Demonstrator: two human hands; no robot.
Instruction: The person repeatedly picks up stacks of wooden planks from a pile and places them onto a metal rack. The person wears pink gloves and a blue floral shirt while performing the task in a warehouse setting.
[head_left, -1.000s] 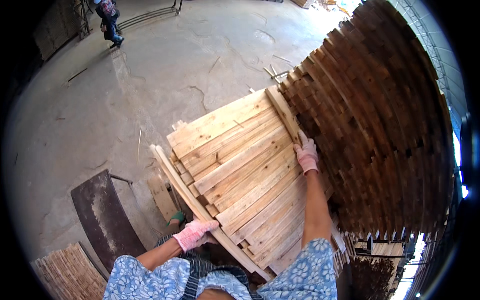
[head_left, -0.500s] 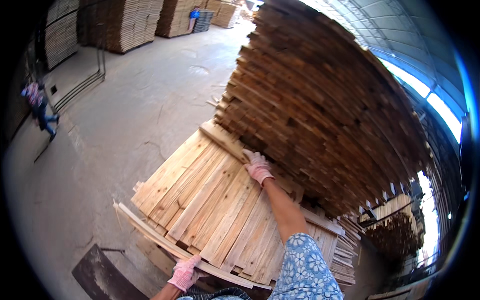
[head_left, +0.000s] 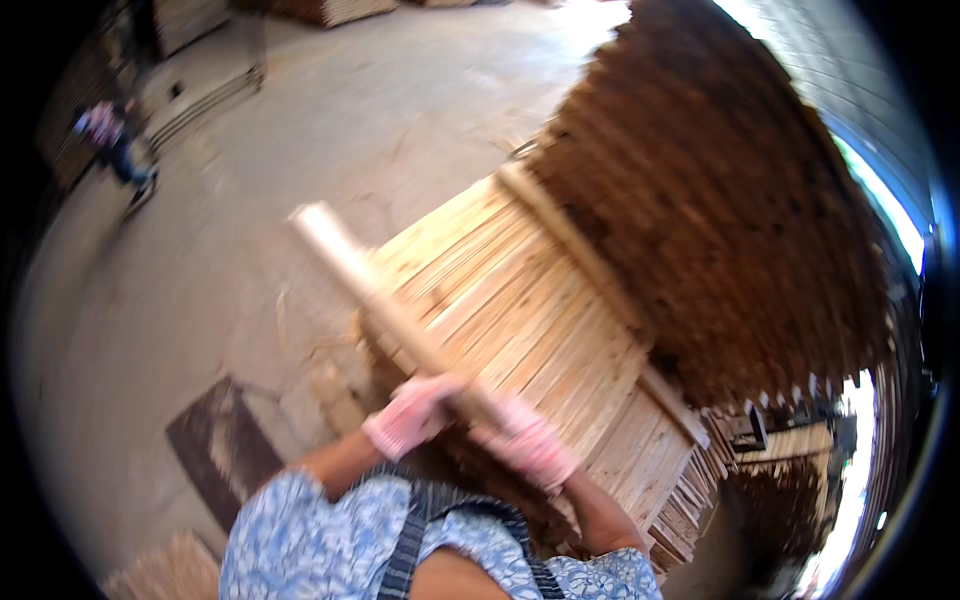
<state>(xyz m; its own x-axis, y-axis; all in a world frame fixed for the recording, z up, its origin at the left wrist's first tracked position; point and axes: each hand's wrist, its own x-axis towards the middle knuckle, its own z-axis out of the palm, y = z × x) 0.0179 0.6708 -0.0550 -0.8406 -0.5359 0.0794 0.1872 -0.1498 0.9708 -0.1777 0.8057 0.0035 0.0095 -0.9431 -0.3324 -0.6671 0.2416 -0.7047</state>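
Note:
A long wooden strip (head_left: 375,290) lies slantwise over the near edge of a layer of pale planks (head_left: 530,310), its far left end sticking out past them. My left hand (head_left: 412,415), in a pink glove, is closed on the strip from the near side. Close beside it my right hand (head_left: 525,440), also in a pink glove, is closed around the strip's nearer part. Motion blur smears both hands and the strip. A second wooden strip (head_left: 575,235) lies across the planks' far side.
Behind the planks rises a tall stack of dark-ended boards (head_left: 720,220). A dark flat panel (head_left: 225,440) lies on the floor at the lower left. A person (head_left: 118,145) walks at the far left near a metal rail frame (head_left: 205,105). More stacked wood (head_left: 790,490) stands at the right.
My right hand has left the far strip and come back to the near strip beside my left hand. The near strip has been raised at its left end. The view has shifted.

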